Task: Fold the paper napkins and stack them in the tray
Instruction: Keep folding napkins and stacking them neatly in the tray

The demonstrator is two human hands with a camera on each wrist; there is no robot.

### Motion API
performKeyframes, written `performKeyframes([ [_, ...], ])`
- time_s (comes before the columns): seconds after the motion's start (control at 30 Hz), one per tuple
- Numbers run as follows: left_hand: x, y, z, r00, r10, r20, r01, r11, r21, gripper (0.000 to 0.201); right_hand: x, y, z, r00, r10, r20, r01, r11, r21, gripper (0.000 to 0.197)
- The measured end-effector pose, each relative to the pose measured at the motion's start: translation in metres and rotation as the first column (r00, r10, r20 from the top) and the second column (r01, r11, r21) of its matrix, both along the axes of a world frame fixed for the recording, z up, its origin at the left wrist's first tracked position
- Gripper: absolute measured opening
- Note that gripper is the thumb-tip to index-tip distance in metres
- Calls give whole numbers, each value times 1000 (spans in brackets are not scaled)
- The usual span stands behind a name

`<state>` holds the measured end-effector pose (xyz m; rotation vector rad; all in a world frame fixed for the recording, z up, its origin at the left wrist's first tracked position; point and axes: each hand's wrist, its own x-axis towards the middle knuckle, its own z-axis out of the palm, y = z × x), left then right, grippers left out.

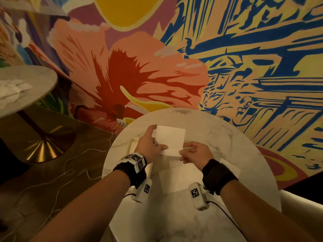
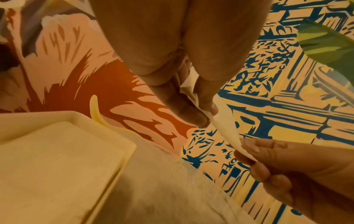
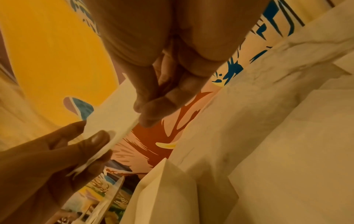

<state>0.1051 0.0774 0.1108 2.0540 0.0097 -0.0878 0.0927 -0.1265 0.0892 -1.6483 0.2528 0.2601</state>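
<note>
While we find no readable writing anywhere, we count one folded napkin point(image 1: 170, 139) held up above the round marble desk point(image 1: 218, 137). At the left, one tray point(image 1: 131, 145) sits on the desk, a flat napkin inside it. Our left hand point(image 1: 148, 145) pinches the napkin's left edge between thumb and fingers point(image 2: 184, 109). Our right hand point(image 1: 195, 153) pinches its lower right corner, fingers point(image 3: 159, 109) curled. More loose napkins point(image 1: 176, 179) lie on the desk beneath both wrists.
</note>
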Motion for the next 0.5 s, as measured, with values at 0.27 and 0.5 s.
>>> performKeyframes([
  [0.27, 8, 39, -11, 997, 12, -77, -8, 999, 49, 74, 36, 33, 8, 971, 132, 201, -59, 941, -332, 14],
  [0.5, 9, 94, -31, 977, 111, -184, -86, 987, 139, 48, 67, 78, -7, 978, 171, 118, -83, 844, -530, 15],
])
